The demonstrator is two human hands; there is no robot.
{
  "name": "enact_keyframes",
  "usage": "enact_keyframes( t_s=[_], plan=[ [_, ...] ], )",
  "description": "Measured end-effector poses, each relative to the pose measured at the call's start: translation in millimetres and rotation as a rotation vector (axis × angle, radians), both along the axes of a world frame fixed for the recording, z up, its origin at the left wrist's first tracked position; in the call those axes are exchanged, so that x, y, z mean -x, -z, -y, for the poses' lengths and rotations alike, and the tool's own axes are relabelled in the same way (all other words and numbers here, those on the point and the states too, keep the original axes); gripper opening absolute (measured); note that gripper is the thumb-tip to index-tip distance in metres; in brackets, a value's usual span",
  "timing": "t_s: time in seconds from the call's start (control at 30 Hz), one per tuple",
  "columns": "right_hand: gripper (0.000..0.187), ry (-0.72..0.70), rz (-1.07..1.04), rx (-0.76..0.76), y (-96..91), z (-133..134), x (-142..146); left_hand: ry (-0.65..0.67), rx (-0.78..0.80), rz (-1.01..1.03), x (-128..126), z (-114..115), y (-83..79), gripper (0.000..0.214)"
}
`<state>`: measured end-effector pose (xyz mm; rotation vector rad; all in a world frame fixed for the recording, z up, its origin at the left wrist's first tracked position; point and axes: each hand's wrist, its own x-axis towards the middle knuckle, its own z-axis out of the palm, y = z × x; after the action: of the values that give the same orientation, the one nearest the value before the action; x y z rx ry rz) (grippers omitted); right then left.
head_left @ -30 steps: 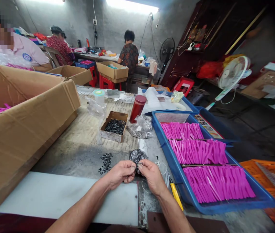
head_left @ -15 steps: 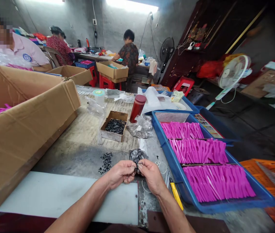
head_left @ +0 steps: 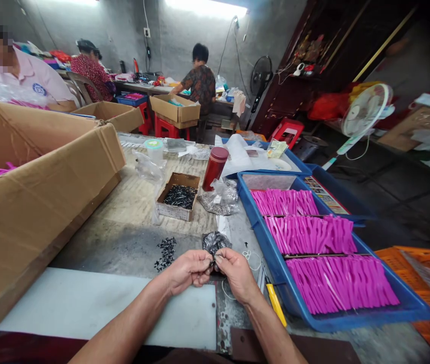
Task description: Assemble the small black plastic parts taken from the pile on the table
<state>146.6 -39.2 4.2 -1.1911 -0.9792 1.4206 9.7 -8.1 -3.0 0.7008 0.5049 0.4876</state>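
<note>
My left hand and my right hand meet fingertip to fingertip over the table's near edge, both pinched on a small dark part that I cannot make out. Just behind them lies a small crumpled bag of dark parts. A loose heap of small black parts lies to the left of my hands. Right of them, a blue tray holds three rows of magenta plastic pieces. A yellow-handled tool lies beside the tray.
A big open cardboard box fills the left side. A small box of black parts, a red bottle and plastic bags stand mid-table. A white board lies in front. Three people work at the back; a white fan stands right.
My hands have stayed in the same place, still pinched together. The person at the back table has turned a little.
</note>
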Motion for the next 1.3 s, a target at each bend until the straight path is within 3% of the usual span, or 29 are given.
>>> enact_keyframes(
  t_s=[0.47, 0.77, 1.3],
  plan=[
    [0.018, 0.006, -0.04, 0.021, 3.2, 0.5, 0.1, 0.015, -0.008, -0.015, 0.0, -0.8, 0.1, 0.02],
    [0.02, -0.009, 0.06, 0.004, -2.6, 0.8, 0.0, 0.025, 0.01, -0.027, 0.2, -0.9, 1.6, 0.022],
    [0.013, 0.136, 0.161, -0.073, 5.5, 3.5, 5.9, -0.011, -0.001, -0.049, 0.2, -2.7, 6.6, 0.02]
  ],
)
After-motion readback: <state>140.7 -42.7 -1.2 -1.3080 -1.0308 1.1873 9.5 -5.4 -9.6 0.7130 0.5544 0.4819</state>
